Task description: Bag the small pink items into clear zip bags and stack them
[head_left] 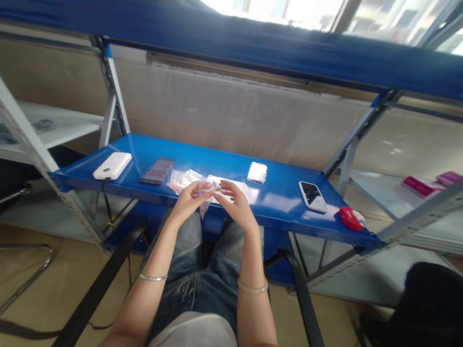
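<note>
My left hand (187, 203) and my right hand (238, 203) meet at the front edge of the blue shelf (199, 155). Between their fingertips is a small clear plastic bag (204, 207), its lower end hanging past the edge. Small reddish bits show near the fingers, too blurred to name. The fingers of both hands are bent and closed on the bag. Just behind my left hand lies more crumpled clear plastic (189, 176). A white sheet (243, 189) lies flat behind my right hand, partly covered by it.
A white power bank (113, 166) with a cable lies at the left, beside a blurred-out patch. Toward the right are a silvery packet (257, 172), a phone (312, 197) and a red item (351, 218). An upper blue beam (252, 41) crosses above. A person's dark-clothed leg (433, 311) is at the right.
</note>
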`<state>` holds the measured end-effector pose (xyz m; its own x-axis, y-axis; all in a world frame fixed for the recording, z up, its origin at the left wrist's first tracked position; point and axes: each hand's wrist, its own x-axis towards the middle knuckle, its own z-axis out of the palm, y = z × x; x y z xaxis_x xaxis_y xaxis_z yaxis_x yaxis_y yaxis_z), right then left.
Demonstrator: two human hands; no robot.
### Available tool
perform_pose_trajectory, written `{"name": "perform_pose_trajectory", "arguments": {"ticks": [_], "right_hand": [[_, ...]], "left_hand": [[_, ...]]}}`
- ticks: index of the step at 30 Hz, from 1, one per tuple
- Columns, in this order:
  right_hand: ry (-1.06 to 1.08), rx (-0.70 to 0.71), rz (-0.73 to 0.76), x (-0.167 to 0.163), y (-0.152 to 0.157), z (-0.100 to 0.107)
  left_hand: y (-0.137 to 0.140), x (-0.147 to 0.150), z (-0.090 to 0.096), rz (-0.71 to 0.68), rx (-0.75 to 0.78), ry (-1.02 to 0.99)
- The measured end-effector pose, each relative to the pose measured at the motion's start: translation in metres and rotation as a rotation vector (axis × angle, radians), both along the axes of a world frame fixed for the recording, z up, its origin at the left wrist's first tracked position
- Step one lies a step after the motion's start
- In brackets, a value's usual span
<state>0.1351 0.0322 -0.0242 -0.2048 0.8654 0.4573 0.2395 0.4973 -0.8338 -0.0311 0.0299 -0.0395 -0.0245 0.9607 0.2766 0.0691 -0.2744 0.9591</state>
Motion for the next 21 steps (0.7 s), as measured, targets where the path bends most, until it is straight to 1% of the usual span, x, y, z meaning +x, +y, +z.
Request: {"name": "perform_pose_trajectory", "arguments": {"ticks": [2,4,8,10,13,16,18,21], "right_hand": [[-0.025,-0.051,0.060,0.003,0.000,-0.003],[-0.028,-0.078,0.083,0.000,0.001,-0.006],[0.060,-0.076,0.181,-0.012,0.008,-0.013],[0.099,-0.083,0.175,-0.014,0.011,-0.015],[0.135,-0.153,0.144,-0.010,0.015,-0.017],[0.200,-0.207,0.194,-0.004,0.016,-0.016],[0.250,-0.209,0.206,0.000,0.015,-0.014],[0.294,-0.213,0.170,0.002,0.013,-0.009]], "left_hand": [[0.000,0.003,0.002,0.031,0.005,-0.041],[-0.001,0.008,0.003,0.066,0.004,-0.074],[-0.001,0.017,0.002,0.072,0.015,-0.120],[0.000,0.018,0.002,0.053,0.034,-0.137],[0.001,0.013,0.003,0.053,0.047,-0.148],[0.002,0.009,0.006,0.068,0.055,-0.160],[0.001,0.008,0.007,0.072,0.044,-0.183],[-0.001,0.008,0.009,0.068,0.035,-0.203]]}}
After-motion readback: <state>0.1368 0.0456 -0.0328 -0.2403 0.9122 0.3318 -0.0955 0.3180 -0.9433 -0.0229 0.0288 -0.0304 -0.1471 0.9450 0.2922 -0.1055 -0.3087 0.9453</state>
